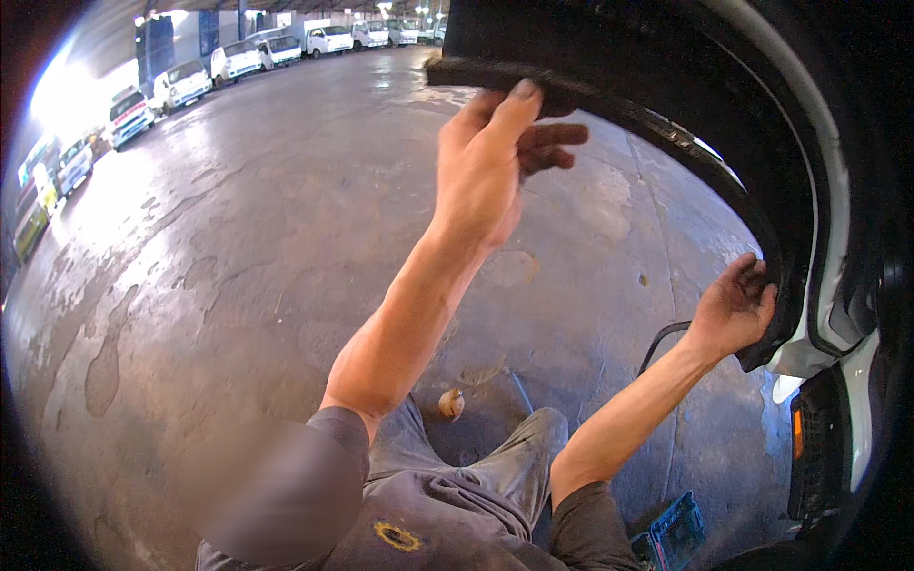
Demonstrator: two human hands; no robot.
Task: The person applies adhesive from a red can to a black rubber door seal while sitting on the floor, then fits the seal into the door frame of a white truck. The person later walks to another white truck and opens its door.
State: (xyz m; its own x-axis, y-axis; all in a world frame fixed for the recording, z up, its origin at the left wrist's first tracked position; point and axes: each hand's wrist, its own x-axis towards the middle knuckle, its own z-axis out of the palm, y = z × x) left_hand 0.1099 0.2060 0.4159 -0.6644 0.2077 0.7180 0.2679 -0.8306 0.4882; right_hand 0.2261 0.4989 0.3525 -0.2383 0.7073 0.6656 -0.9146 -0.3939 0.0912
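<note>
Though apart (both grimy), left hand [487, 167] and right hand [731, 312] at black panel [638, 59].

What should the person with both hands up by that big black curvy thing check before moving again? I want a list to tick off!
1. Left hand at the black curved panel: ok, the thumb is up at its lower edge.
2. Right hand at the panel: ok, it is by the edge near the lower right end.
3. Panel fixed firmly: cannot tell, no fastening shows clearly.
4. Gloves on: not ok, both hands are bare.
5. Nothing on the floor around the legs: not ok, a small round pale object lies there.
6. Blue case nearby: ok, it is on the floor to the person's right.
</note>
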